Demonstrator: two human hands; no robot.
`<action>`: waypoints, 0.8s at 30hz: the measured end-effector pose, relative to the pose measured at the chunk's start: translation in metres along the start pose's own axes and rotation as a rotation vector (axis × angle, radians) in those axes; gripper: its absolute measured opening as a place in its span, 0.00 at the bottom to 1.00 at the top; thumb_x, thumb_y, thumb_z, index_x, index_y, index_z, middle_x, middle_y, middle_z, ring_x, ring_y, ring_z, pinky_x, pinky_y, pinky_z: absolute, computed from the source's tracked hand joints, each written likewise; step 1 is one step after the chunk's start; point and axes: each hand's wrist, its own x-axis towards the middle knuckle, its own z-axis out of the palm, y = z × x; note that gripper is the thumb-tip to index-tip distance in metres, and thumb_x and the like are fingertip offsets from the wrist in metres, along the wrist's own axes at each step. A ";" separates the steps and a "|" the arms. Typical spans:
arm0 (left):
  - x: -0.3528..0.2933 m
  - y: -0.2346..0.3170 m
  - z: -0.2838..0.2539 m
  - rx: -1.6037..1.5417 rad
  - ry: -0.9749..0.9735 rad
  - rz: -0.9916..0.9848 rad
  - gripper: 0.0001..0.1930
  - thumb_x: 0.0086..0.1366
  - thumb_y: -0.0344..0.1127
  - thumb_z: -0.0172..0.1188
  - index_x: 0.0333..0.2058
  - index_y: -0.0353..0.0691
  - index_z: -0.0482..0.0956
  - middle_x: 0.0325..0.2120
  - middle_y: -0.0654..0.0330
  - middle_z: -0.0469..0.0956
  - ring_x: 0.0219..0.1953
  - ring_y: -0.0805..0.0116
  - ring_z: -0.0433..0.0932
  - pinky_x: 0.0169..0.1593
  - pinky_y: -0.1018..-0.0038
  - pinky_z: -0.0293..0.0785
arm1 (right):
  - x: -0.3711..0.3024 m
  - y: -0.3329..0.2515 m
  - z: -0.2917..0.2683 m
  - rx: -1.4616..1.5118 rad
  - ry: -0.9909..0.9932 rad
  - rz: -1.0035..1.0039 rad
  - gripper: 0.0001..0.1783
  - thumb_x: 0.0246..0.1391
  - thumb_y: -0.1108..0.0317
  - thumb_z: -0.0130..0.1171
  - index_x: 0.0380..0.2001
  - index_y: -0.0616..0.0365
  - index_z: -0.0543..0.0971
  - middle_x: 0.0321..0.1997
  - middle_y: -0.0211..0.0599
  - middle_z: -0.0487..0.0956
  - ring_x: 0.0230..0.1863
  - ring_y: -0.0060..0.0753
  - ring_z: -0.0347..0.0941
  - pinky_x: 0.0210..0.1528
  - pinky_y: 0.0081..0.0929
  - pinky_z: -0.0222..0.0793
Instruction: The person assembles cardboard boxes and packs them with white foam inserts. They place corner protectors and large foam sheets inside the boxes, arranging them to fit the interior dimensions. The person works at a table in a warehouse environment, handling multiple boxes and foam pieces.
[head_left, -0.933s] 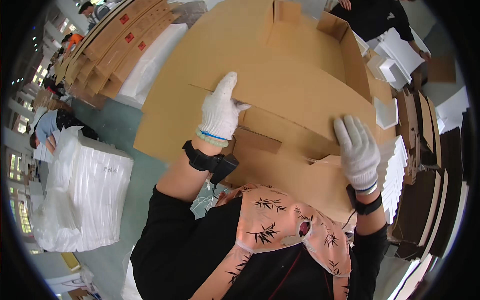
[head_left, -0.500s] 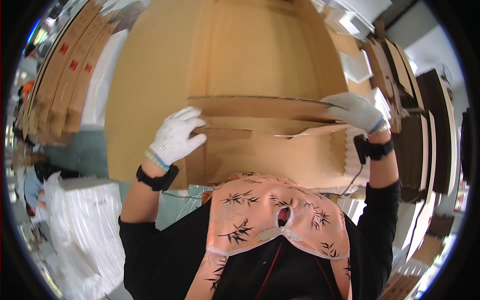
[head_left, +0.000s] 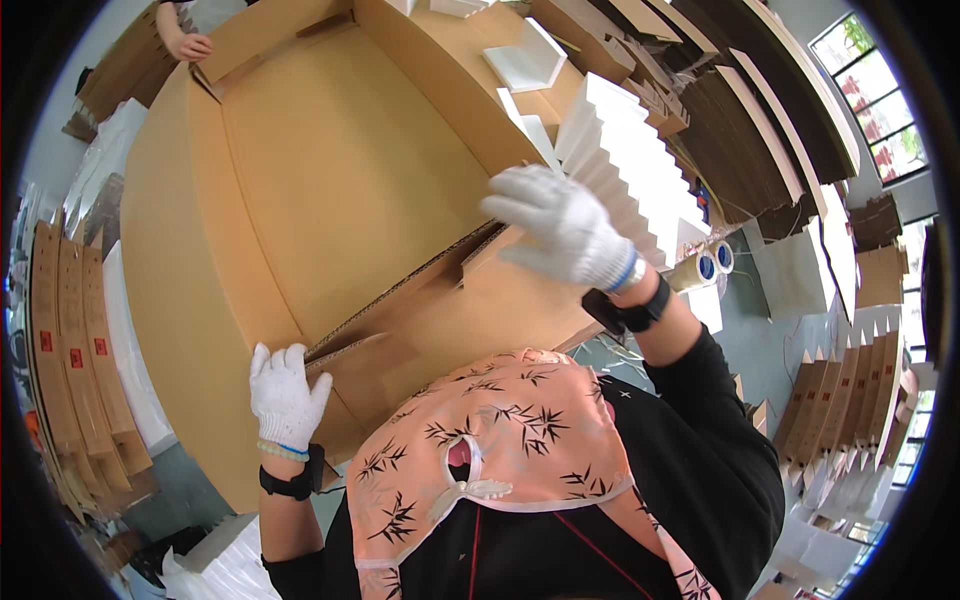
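Note:
A large brown cardboard box (head_left: 340, 170) lies in front of me with its walls folded up around a flat base. My left hand (head_left: 288, 398), in a white knitted glove, rests at the near left corner, thumb apart from the fingers. Beside it starts the near wall (head_left: 400, 290), a folded cardboard strip running up to the right. Over the near right corner is my right hand (head_left: 568, 228), gloved alike and slightly blurred, with fingers stretched out to the left and nothing seen in them. Its palm hides that corner.
Another person's hand (head_left: 190, 46) touches the far left corner. White foam corner pieces (head_left: 528, 58) and a stack of white zigzag-edged foam (head_left: 625, 150) lie at the right. Tape rolls (head_left: 697, 268) stand beyond my right hand. Cardboard stacks (head_left: 85, 350) line the left.
The view has turned, so the box now lies slanted. My right hand has come off the near wall's right end and stretched out its fingers. My left hand now rests at the near left corner.

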 end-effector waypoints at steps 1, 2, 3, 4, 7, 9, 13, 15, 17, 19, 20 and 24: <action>0.000 0.001 0.001 -0.012 -0.001 -0.014 0.25 0.54 0.45 0.67 0.47 0.37 0.75 0.37 0.49 0.79 0.50 0.48 0.76 0.69 0.56 0.56 | -0.025 0.005 -0.014 -0.067 0.078 0.173 0.26 0.47 0.61 0.70 0.49 0.58 0.78 0.51 0.49 0.78 0.49 0.53 0.77 0.55 0.42 0.72; 0.000 0.002 0.000 -0.019 -0.003 -0.028 0.25 0.54 0.45 0.68 0.47 0.37 0.75 0.37 0.49 0.79 0.50 0.47 0.76 0.69 0.56 0.57 | -0.054 0.012 -0.032 -0.134 0.159 0.345 0.27 0.45 0.62 0.71 0.50 0.57 0.78 0.50 0.49 0.79 0.49 0.51 0.77 0.54 0.42 0.73; 0.001 0.003 0.000 -0.036 -0.001 -0.033 0.25 0.54 0.45 0.68 0.47 0.37 0.76 0.37 0.48 0.79 0.50 0.45 0.75 0.68 0.56 0.57 | -0.086 0.019 -0.044 -0.219 0.266 0.566 0.28 0.46 0.60 0.71 0.50 0.58 0.78 0.49 0.50 0.79 0.49 0.51 0.77 0.53 0.41 0.73; 0.000 0.003 0.000 -0.046 -0.009 -0.036 0.25 0.54 0.45 0.68 0.47 0.37 0.76 0.38 0.47 0.79 0.51 0.44 0.75 0.68 0.56 0.57 | -0.116 0.024 -0.052 -0.305 0.375 0.785 0.28 0.47 0.58 0.71 0.50 0.58 0.77 0.49 0.50 0.79 0.49 0.50 0.78 0.52 0.41 0.74; 0.001 0.005 0.003 -0.059 -0.001 -0.045 0.25 0.54 0.44 0.69 0.47 0.36 0.75 0.40 0.46 0.79 0.53 0.42 0.73 0.68 0.55 0.57 | -0.163 0.022 -0.064 -0.583 0.237 1.167 0.34 0.50 0.54 0.70 0.56 0.59 0.73 0.49 0.52 0.79 0.50 0.51 0.78 0.52 0.41 0.73; 0.001 0.006 0.003 -0.039 0.016 -0.046 0.26 0.54 0.43 0.69 0.48 0.36 0.75 0.42 0.45 0.79 0.55 0.41 0.72 0.68 0.55 0.58 | -0.180 0.025 -0.050 -0.594 0.232 1.081 0.38 0.49 0.50 0.70 0.59 0.59 0.71 0.50 0.53 0.79 0.50 0.52 0.77 0.52 0.42 0.73; -0.001 0.004 0.001 -0.039 -0.008 -0.023 0.29 0.54 0.42 0.69 0.51 0.35 0.73 0.44 0.44 0.78 0.57 0.39 0.70 0.68 0.54 0.57 | -0.184 0.040 -0.011 -0.455 0.114 1.336 0.40 0.50 0.48 0.65 0.63 0.56 0.68 0.52 0.56 0.77 0.51 0.58 0.76 0.53 0.45 0.72; -0.006 0.006 0.000 -0.024 0.018 -0.020 0.32 0.54 0.41 0.69 0.55 0.34 0.71 0.46 0.44 0.77 0.58 0.39 0.69 0.69 0.54 0.57 | -0.184 0.045 0.001 -0.454 0.138 1.420 0.37 0.51 0.52 0.62 0.63 0.53 0.69 0.52 0.56 0.77 0.51 0.59 0.76 0.52 0.47 0.73; -0.008 0.012 -0.006 -0.018 0.016 -0.015 0.35 0.54 0.40 0.69 0.58 0.33 0.68 0.50 0.43 0.75 0.59 0.38 0.68 0.69 0.54 0.55 | -0.192 0.041 0.001 -0.466 0.208 1.374 0.36 0.51 0.53 0.62 0.63 0.53 0.69 0.51 0.56 0.78 0.50 0.58 0.77 0.52 0.47 0.73; -0.014 0.018 -0.012 -0.006 0.006 -0.029 0.38 0.54 0.40 0.69 0.61 0.31 0.65 0.53 0.42 0.73 0.60 0.39 0.67 0.70 0.53 0.54 | -0.201 0.032 -0.010 -0.454 0.221 1.355 0.35 0.51 0.55 0.63 0.62 0.52 0.70 0.50 0.56 0.78 0.50 0.57 0.77 0.51 0.46 0.73; -0.015 0.021 -0.014 0.001 -0.001 -0.041 0.39 0.54 0.39 0.69 0.62 0.30 0.63 0.55 0.42 0.72 0.60 0.39 0.67 0.71 0.53 0.54 | -0.202 0.025 -0.022 -0.485 0.203 1.338 0.35 0.50 0.55 0.63 0.62 0.52 0.70 0.50 0.55 0.78 0.50 0.56 0.77 0.51 0.46 0.73; -0.018 0.014 -0.005 -0.069 0.038 0.000 0.40 0.53 0.38 0.68 0.63 0.29 0.62 0.56 0.41 0.71 0.61 0.42 0.67 0.71 0.52 0.53 | -0.202 0.002 -0.079 -0.541 0.193 1.312 0.33 0.52 0.62 0.64 0.62 0.57 0.69 0.53 0.54 0.78 0.55 0.55 0.75 0.57 0.42 0.70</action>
